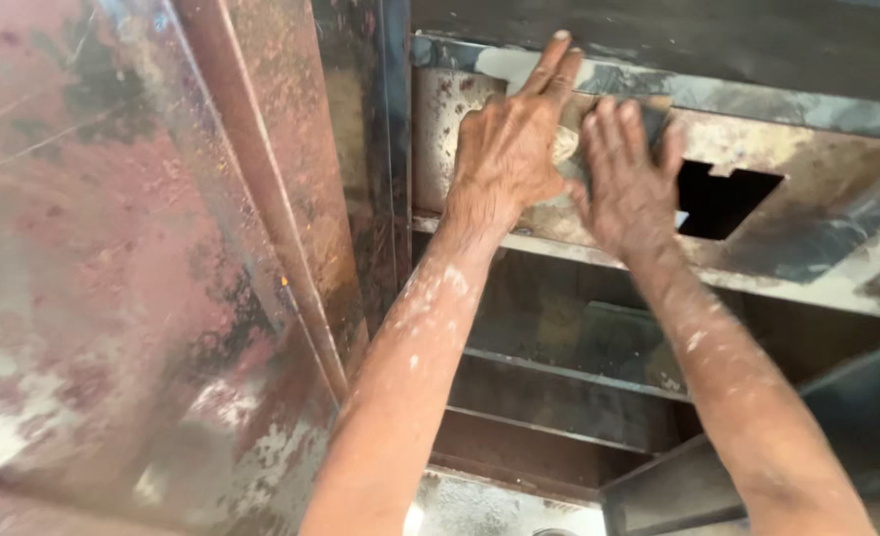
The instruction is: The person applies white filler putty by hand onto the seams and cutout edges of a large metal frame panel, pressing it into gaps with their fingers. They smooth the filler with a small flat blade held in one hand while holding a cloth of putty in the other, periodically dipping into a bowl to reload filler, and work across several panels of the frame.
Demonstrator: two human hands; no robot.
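Rust-red, mottled sheet-metal panel (113, 248) fills the near left. Beyond it, left hand (504, 149) and right hand (627, 174) press a pale, soft-looking wad (564, 144) against a rusty steel beam (807, 213); both lie flat, unclenched. Light and pliable, I judge; best pinched at its edges.

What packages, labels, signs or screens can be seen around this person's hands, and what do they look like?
None are in view: no package, label, sign or screen.
Only a rusty metal beam with a dark cut-out hole, and a reddish worn metal panel on the left.
The left hand and right hand press something pale, mostly hidden, against the beam.
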